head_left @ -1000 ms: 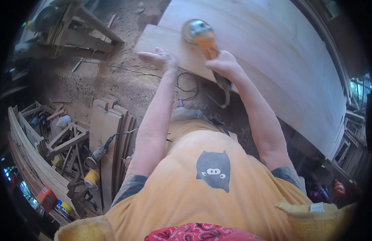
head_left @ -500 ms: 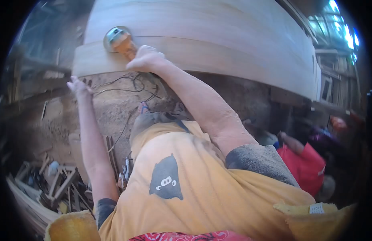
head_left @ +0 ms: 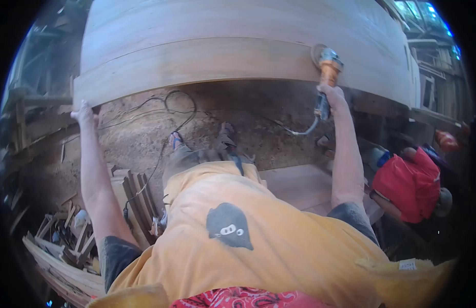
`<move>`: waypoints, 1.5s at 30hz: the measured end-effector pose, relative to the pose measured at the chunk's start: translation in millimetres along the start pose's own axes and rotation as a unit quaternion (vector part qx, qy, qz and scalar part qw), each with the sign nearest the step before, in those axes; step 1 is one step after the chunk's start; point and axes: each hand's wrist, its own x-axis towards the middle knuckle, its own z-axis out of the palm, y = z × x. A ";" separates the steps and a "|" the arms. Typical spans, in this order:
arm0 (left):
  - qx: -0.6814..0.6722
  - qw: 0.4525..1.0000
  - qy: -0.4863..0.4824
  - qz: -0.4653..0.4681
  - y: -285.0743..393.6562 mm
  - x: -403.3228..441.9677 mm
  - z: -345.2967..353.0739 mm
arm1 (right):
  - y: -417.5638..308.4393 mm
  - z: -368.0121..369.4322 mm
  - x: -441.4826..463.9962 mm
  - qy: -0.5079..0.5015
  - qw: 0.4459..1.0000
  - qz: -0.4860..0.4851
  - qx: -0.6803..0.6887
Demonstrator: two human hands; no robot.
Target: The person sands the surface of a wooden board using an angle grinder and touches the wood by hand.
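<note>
My right hand (head_left: 332, 95) is closed around the body of an angle grinder (head_left: 329, 72), orange with a grey head. The grinder's round disc (head_left: 318, 55) rests on the face of a large pale wooden panel (head_left: 207, 59), near its right part. A cable hangs from the tool's rear end. My left hand (head_left: 86, 115) is at the panel's near left corner, with the thumb up against the edge and the other fingers partly hidden, seemingly gripping it.
A dark cord (head_left: 180, 110) loops over the dirt floor below the panel. Wood offcuts (head_left: 68, 236) and upright boards (head_left: 132, 192) are at left. Another board (head_left: 299, 187) lies behind me on the right. A person in a red shirt (head_left: 408, 185) is bent down at right.
My right hand has carried the grinder from the panel's left end far across to the right. My left hand, earlier spread just off the edge, is now at the corner.
</note>
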 end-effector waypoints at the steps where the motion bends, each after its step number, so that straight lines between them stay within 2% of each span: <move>1: 0.009 0.998 -0.060 0.026 -28.8 33.0 -9.1 | 0.7 7.1 -7.0 -0.002 1.000 -0.002 0.001; 2: 0.022 0.992 -0.115 0.051 -49.1 72.2 -26.8 | -0.3 19.1 -14.2 -0.009 1.000 -0.005 0.000; 4: 0.030 0.996 -0.073 0.038 -7.9 13.1 -12.0 | -4.2 49.5 -26.4 -0.035 0.999 -0.017 -0.036; 5: 0.032 0.994 -0.054 0.087 -38.6 45.1 -16.5 | -14.9 78.8 -42.9 -0.055 0.997 -0.030 -0.036; 6: -0.024 0.995 -0.095 -0.022 -2.7 2.7 -13.5 | -30.0 108.3 -62.7 -0.074 0.996 -0.042 -0.038; 7: -0.004 0.997 -0.072 -0.041 12.4 -17.2 -14.9 | -46.7 136.4 -79.0 -0.090 0.994 -0.053 -0.041; 9: -0.036 0.990 -0.111 -0.081 16.2 -23.2 -33.0 | -85.7 202.4 -111.8 -0.135 0.980 -0.111 -0.095; 12: -0.099 0.982 -0.122 -0.109 8.4 -22.2 -63.0 | -135.4 311.1 -146.1 -0.195 0.943 -0.211 -0.170; 17: -0.169 0.968 -0.110 -0.149 -10.4 -4.1 -128.7 | -243.9 495.5 -215.8 -0.275 0.871 -0.273 -0.303; 20: -0.189 0.962 -0.103 -0.167 -10.8 8.2 -149.5 | -287.9 559.0 -257.7 -0.329 0.826 -0.323 -0.326; 22: -0.212 0.954 -0.101 -0.185 -7.2 20.1 -149.8 | -292.9 597.8 -269.6 -0.332 0.801 -0.366 -0.339; 24: -0.209 0.954 -0.113 -0.181 2.4 28.7 -142.2 | -293.7 605.3 -281.4 -0.367 0.789 -0.377 -0.318; 27: -0.211 0.942 -0.158 -0.210 19.3 31.8 -118.6 | -279.0 577.9 -282.2 -0.311 0.820 -0.334 -0.344; 29: -0.204 0.951 -0.140 -0.187 18.9 35.0 -98.9 | -262.4 539.2 -270.8 -0.301 0.835 -0.312 -0.338; 30: -0.162 0.958 -0.155 -0.179 17.8 35.6 -91.5 | -248.9 516.1 -257.3 -0.264 0.852 -0.301 -0.337; 32: -0.078 0.968 -0.181 -0.155 14.4 37.5 -76.2 | -227.6 444.6 -225.7 -0.288 0.861 -0.255 -0.334; 35: -0.003 0.983 -0.135 -0.127 7.5 41.1 -65.2 | -158.2 325.0 -167.4 -0.216 0.926 -0.200 -0.237; 36: 0.013 0.983 -0.132 -0.124 8.1 39.8 -65.7 | -132.3 285.6 -141.2 -0.163 0.933 -0.162 -0.277; 37: 0.029 0.984 -0.129 -0.120 10.4 38.0 -67.6 | -102.6 241.6 -120.3 -0.138 0.948 -0.139 -0.250; 38: 0.046 0.984 -0.124 -0.117 11.3 36.1 -67.5 | -70.2 199.9 -104.6 -0.147 0.973 -0.130 -0.123; 40: 0.077 0.986 -0.104 -0.107 11.9 37.2 -63.4 | -35.2 124.7 -88.2 -0.108 0.985 -0.087 -0.106; 43: 0.092 0.986 -0.099 -0.096 8.3 41.9 -63.4 | 3.0 56.5 -61.9 -0.049 0.993 -0.046 -0.094; 45: 0.060 0.989 -0.087 -0.100 1.9 53.6 -62.6 | 7.2 47.6 -64.5 -0.020 0.999 -0.001 -0.030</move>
